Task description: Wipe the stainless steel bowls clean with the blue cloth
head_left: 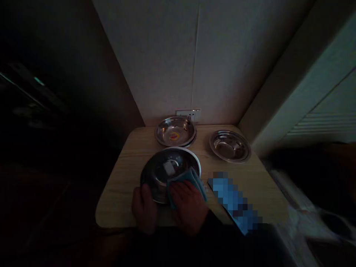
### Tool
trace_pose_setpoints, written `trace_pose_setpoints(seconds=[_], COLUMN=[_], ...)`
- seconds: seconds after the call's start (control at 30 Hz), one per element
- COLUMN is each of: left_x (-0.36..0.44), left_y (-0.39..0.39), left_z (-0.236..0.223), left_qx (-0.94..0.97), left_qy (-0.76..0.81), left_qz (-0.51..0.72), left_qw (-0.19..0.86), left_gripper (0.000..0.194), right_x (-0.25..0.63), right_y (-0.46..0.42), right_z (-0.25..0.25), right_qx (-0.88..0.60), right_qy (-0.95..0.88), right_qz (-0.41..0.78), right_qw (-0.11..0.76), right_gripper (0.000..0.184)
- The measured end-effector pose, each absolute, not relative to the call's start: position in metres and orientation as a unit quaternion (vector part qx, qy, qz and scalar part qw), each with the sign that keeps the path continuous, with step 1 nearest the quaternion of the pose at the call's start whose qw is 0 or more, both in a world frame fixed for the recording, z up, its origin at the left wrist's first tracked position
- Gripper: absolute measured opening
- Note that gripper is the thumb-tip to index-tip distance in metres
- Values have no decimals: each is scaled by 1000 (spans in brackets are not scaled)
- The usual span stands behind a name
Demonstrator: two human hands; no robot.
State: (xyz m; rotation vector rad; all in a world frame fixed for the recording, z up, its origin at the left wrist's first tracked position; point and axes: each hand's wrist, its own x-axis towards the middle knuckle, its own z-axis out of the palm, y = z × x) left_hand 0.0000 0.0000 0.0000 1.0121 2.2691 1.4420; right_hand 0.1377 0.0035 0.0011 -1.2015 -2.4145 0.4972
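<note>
A shiny metal basin (155,168) is tilted above the near middle of the wooden table, its inside facing me. My left hand (144,209) grips its near left rim, thumb on the inner side. Under my right hand (189,202) a folded blue-green cloth (194,178) is pressed against the basin's near right inside and rim. The fingers of that hand bend over the cloth. A pale square patch (169,168), perhaps a label or a reflection, shows on the basin's bottom.
Behind the basin sits a stack of metal basins (178,129), the top one with a yellow and red sticker. Another metal basin (230,146) stands at the back right. A blurred-out blue item (230,198) lies on the table (122,200) at right. A wall socket (191,114) is behind.
</note>
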Motion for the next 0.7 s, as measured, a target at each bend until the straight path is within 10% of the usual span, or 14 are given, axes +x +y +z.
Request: trace_pose_setpoints(seconds=[0.7], left_x=[-1], left_y=[1], left_z=[-1], left_qx=[367], left_qy=[760], left_qz=[514], left_qw=[151], left_gripper=[40], right_x=[138], right_y=[1], right_z=[0], right_qx=[-426], right_qy=[-867], right_qz=[159], right_qw=[205], right_gripper=[51])
